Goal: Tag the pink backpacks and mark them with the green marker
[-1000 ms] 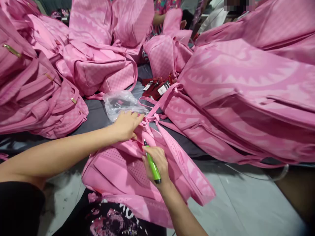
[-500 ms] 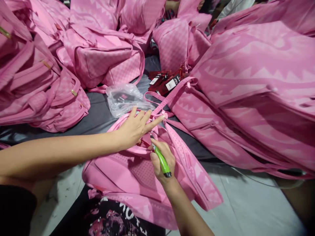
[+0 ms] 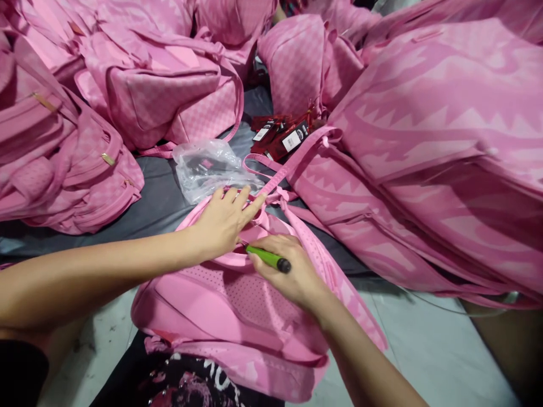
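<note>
Dark grey table, pink backpacks piled all round: at least five, exact count unclear. One clear plastic bag at 12 o'clock of the hands, red hang tags at 1. One pink backpack lies back-panel up before the person. Left hand flat, fingers spread on its top edge. Right hand wrapped round one green pen, long axis 10-to-4, tip toward 10, between both hands

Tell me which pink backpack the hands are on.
The pink backpack lying nearest the person, mesh back up; left hand and right hand rest on it. Others lie untouched.
</note>
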The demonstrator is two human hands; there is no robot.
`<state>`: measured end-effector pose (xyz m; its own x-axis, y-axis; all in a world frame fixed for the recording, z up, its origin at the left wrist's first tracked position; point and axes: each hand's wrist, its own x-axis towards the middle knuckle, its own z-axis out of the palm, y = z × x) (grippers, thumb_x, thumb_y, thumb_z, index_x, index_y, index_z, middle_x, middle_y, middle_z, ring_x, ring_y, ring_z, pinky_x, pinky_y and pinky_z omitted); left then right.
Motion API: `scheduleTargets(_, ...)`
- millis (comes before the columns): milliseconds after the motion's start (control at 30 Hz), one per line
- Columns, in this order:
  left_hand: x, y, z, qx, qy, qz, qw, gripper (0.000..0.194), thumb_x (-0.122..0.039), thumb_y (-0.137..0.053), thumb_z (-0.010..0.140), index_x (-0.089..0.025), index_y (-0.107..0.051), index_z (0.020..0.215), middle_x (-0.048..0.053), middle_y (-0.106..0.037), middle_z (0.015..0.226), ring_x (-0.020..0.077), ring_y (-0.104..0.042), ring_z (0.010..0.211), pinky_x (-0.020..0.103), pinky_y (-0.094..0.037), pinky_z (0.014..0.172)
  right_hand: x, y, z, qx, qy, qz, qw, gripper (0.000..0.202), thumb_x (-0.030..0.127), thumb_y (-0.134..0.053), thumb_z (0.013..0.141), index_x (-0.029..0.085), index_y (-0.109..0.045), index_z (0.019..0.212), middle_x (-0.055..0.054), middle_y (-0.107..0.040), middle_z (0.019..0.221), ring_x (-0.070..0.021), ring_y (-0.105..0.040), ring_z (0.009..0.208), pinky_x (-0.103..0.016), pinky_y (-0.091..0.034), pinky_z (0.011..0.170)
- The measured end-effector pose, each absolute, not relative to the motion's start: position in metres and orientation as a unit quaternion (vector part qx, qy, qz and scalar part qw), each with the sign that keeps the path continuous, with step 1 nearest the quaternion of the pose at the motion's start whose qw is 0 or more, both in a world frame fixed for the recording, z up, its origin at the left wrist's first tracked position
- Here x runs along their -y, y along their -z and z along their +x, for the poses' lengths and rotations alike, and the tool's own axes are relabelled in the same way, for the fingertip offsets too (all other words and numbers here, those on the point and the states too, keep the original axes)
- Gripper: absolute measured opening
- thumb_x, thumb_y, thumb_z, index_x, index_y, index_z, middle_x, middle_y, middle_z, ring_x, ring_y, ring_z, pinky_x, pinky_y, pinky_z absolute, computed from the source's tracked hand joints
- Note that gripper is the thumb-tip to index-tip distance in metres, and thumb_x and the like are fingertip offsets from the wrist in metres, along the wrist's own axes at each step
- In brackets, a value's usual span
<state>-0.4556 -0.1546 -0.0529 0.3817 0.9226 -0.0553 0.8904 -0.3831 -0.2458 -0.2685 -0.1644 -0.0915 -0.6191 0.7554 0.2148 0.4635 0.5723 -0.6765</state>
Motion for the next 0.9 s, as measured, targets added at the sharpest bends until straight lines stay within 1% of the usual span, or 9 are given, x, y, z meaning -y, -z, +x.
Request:
scheduleTargets(67, 0.153, 0.052, -0.454, 0.550, -0.101, -0.825, 0.079, 0.085, -0.041, -0.062, 0.086, -0.017, -0.018, 0.154, 0.019, -0.035, 0.152, 0.0354, -0.045, 0.125, 0.047, -0.038, 0.098, 0.166, 0.094, -0.269, 0.854, -0.273, -0.367, 0.247, 0.008, 0.023, -0.063, 0.087, 0.021, -0.069, 0.092, -0.003, -0.073, 0.093, -0.0213, -0.067, 0.085, -0.042, -0.045, 0.087)
scheduleTargets(167, 0.151, 0.050, -0.453, 0.551, -0.106, -0.825, 0.067, 0.083, -0.037, -0.063, 0.086, -0.015, -0.020, 0.154, 0.018, -0.037, 0.151, 0.0345, -0.046, 0.124, 0.046, -0.038, 0.098, 0.170, 0.095, -0.266, 0.852, -0.265, -0.363, 0.269, 0.011, 0.020, -0.063, 0.086, 0.021, -0.066, 0.097, -0.004, -0.072, 0.095, -0.0208, -0.066, 0.087, -0.041, -0.045, 0.088)
scheduleTargets(333, 0.148, 0.053, -0.455, 0.549, -0.097, -0.828, 0.059, 0.080, -0.036, -0.059, 0.087, -0.014, -0.020, 0.154, 0.019, -0.037, 0.150, 0.0344, -0.048, 0.119, 0.047, -0.038, 0.097, 0.173, 0.097, -0.271, 0.832, -0.267, -0.373, 0.313, 0.015, 0.020, -0.063, 0.087, 0.022, -0.064, 0.102, -0.002, -0.072, 0.092, -0.0191, -0.065, 0.084, -0.038, -0.048, 0.082)
scheduleTargets(500, 0.146, 0.062, -0.458, 0.548, -0.072, -0.831, 0.056, 0.083, -0.037, -0.061, 0.085, -0.014, -0.020, 0.154, 0.019, -0.036, 0.151, 0.0349, -0.046, 0.120, 0.047, -0.036, 0.098, 0.175, 0.099, -0.280, 0.820, -0.270, -0.402, 0.306, 0.009, 0.029, -0.064, 0.087, 0.025, -0.068, 0.095, -0.001, -0.074, 0.089, -0.0208, -0.067, 0.084, -0.047, -0.043, 0.097)
scheduleTargets(600, 0.146, 0.063, -0.458, 0.551, -0.069, -0.830, 0.054, 0.081, -0.035, -0.059, 0.086, -0.014, -0.020, 0.154, 0.019, -0.036, 0.151, 0.0346, -0.046, 0.119, 0.046, -0.036, 0.097, 0.178, 0.098, -0.285, 0.802, -0.272, -0.436, 0.303, 0.009, 0.031, -0.065, 0.087, 0.024, -0.069, 0.091, -0.002, -0.074, 0.089, -0.0208, -0.067, 0.081, -0.046, -0.045, 0.094)
scheduleTargets(700, 0.147, 0.061, -0.457, 0.549, -0.069, -0.831, 0.049, 0.078, -0.031, -0.058, 0.086, -0.013, -0.022, 0.153, 0.019, -0.038, 0.149, 0.0339, -0.047, 0.118, 0.045, -0.037, 0.095, 0.181, 0.097, -0.291, 0.789, -0.261, -0.455, 0.321, 0.006, 0.028, -0.066, 0.085, 0.023, -0.069, 0.085, -0.001, -0.073, 0.083, -0.0203, -0.067, 0.078, -0.045, -0.045, 0.093)
scheduleTargets(800, 0.146, 0.059, -0.457, 0.553, -0.069, -0.829, 0.045, 0.077, -0.031, -0.058, 0.087, -0.013, -0.022, 0.153, 0.019, -0.041, 0.147, 0.0336, -0.048, 0.117, 0.046, -0.035, 0.097, 0.184, 0.095, -0.296, 0.779, -0.226, -0.484, 0.328, 0.008, 0.027, -0.064, 0.085, 0.023, -0.069, 0.080, -0.001, -0.072, 0.078, -0.0210, -0.066, 0.076, -0.042, -0.046, 0.085)
scheduleTargets(900, 0.146, 0.059, -0.457, 0.550, -0.073, -0.831, 0.042, 0.077, -0.031, -0.058, 0.088, -0.013, -0.022, 0.153, 0.019, -0.040, 0.148, 0.0338, -0.047, 0.118, 0.046, -0.036, 0.097, 0.187, 0.095, -0.301, 0.771, -0.226, -0.492, 0.335, 0.010, 0.029, -0.064, 0.086, 0.022, -0.070, 0.081, -0.002, -0.073, 0.080, -0.0217, -0.066, 0.076, -0.039, -0.047, 0.078)
